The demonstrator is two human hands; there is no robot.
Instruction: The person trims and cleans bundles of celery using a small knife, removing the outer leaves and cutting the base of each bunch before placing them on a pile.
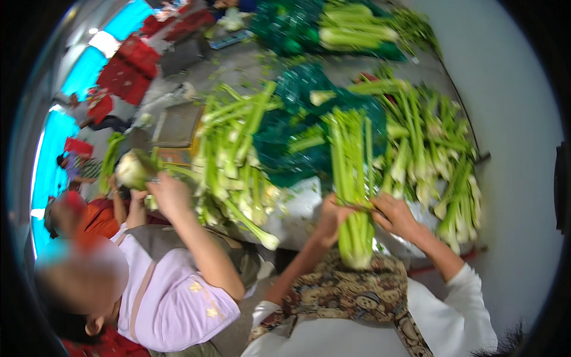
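Observation:
A bunch of celery (pixel 355 236) stands nearly upright in front of my apron, its pale base towards me and its cut stalks pointing away. My left hand (pixel 331 216) grips the bunch from the left side at mid-height. On its right, my right hand (pixel 395 217) is closed on a thin narrow object (pixel 357 205) that crosses the stalks; blur hides whether this is a blade or a tie. Behind the bunch lies a green plastic bag (pixel 285 154) with celery pieces on it. Loose celery stalks (pixel 415 151) are heaped to the right of my hands.
Another celery heap (pixel 236 165) lies left of the bag. A co-worker's hand (pixel 169 196) holds a celery head (pixel 132 169) close on my left. More celery (pixel 357 29) rests on green plastic at the back. A pale wall (pixel 504 134) bounds the right; red crates (pixel 129 67) stand far left.

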